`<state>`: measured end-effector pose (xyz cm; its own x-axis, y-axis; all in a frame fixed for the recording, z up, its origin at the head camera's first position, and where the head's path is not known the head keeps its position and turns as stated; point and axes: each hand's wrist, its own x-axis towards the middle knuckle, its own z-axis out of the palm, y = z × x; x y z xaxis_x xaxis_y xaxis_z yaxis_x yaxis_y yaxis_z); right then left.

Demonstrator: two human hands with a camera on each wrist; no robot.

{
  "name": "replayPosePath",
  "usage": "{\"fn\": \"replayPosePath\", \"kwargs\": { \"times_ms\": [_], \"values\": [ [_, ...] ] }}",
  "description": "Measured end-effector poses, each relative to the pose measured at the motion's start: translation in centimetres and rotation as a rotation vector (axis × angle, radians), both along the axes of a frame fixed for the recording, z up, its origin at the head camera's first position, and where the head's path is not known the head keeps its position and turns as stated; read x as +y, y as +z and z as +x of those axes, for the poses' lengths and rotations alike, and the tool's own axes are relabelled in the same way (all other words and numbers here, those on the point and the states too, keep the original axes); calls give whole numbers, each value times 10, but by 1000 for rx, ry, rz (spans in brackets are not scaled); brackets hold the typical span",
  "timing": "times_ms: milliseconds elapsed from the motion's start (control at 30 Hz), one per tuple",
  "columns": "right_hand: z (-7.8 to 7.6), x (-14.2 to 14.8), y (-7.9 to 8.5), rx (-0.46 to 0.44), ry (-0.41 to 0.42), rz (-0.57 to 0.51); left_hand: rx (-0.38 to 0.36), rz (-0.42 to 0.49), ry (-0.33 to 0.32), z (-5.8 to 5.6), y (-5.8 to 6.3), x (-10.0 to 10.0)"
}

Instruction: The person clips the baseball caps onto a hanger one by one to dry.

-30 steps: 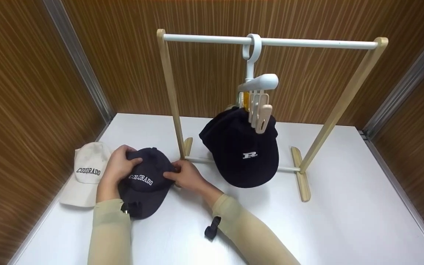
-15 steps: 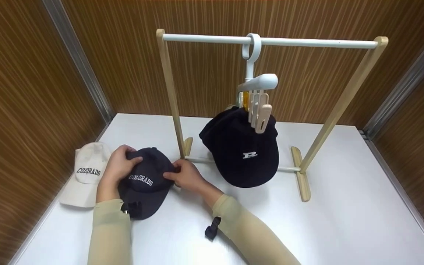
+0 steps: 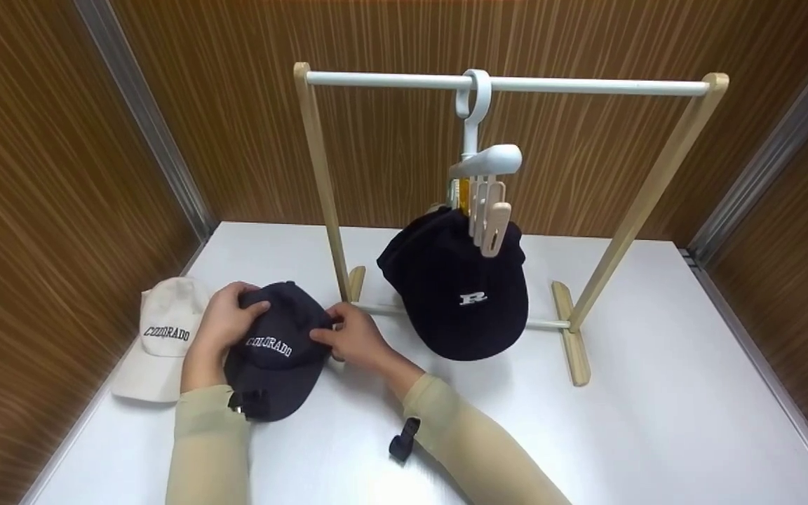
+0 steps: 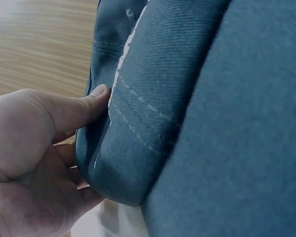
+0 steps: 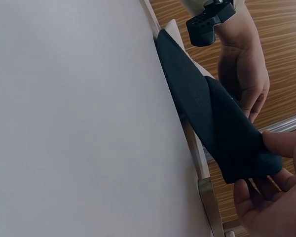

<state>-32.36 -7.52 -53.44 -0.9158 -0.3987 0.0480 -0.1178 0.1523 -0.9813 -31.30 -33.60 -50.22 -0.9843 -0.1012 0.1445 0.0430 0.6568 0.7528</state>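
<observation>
Between my two hands is a dark navy baseball cap (image 3: 285,326) with white COLORADO lettering, its brim toward me. My left hand (image 3: 225,319) grips the cap's left side, thumb over the crown. On the other side, my right hand (image 3: 358,337) pinches the right edge between thumb and fingers. In the left wrist view the thumb (image 4: 96,101) presses on the dark cloth near a pale seam. From the right wrist, the cap (image 5: 227,123) appears side-on, with the fingers below its edge and the thumb on top.
A cream COLORADO cap (image 3: 165,330) lies at the left on the white table (image 3: 628,435). A wooden rack (image 3: 642,203) with a white top bar (image 3: 586,85) carries a white hanger (image 3: 492,161). A black cap with an R (image 3: 460,294) hangs from its beige clips (image 3: 495,228).
The head view has shifted slightly, so the rack appears a little lower. Both hands keep the same hold on the navy cap, which has hardly moved.
</observation>
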Motion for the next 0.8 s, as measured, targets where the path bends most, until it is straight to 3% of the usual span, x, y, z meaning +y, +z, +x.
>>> {"fn": "replayPosePath", "kwargs": {
  "times_ms": [267,800],
  "values": [
    [1,1,3,23,-6,-38,86,26,21,-1,-2,-1],
    [2,3,10,191,-98,83,69,107,46,3,10,4]
  ]
}}
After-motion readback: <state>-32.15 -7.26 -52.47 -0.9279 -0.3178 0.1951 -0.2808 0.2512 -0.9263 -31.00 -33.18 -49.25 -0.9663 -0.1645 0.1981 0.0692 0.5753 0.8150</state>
